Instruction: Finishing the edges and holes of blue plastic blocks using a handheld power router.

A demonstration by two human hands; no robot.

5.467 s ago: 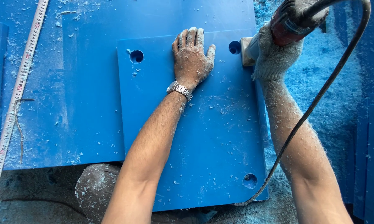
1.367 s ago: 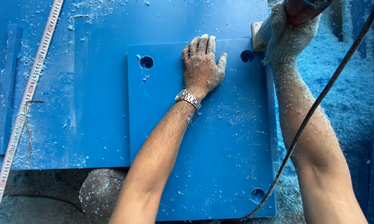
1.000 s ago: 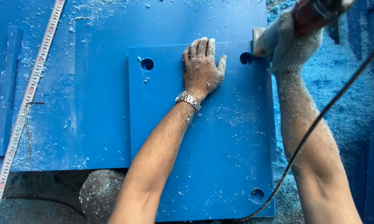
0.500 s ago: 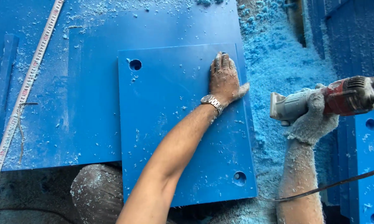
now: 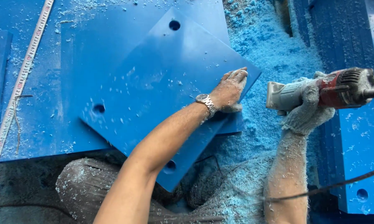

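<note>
Head view: blue panel (image 5: 154, 91) skewed diagonally; left hand (image 5: 230, 89) fingers flat, open; right hand (image 5: 307, 108) clenched round grinder (image 5: 324, 89), nose leftward.

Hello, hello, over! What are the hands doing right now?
Left hand flat on the blue panel, panel turned askew. Right hand, gloved, grips the red power tool, clear of the panel. Blue shavings heaped between them.

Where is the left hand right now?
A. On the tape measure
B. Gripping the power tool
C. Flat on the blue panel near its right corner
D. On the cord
C: the left hand lies palm down on the blue panel by its right corner, while the gloved right hand holds the power tool.
</note>
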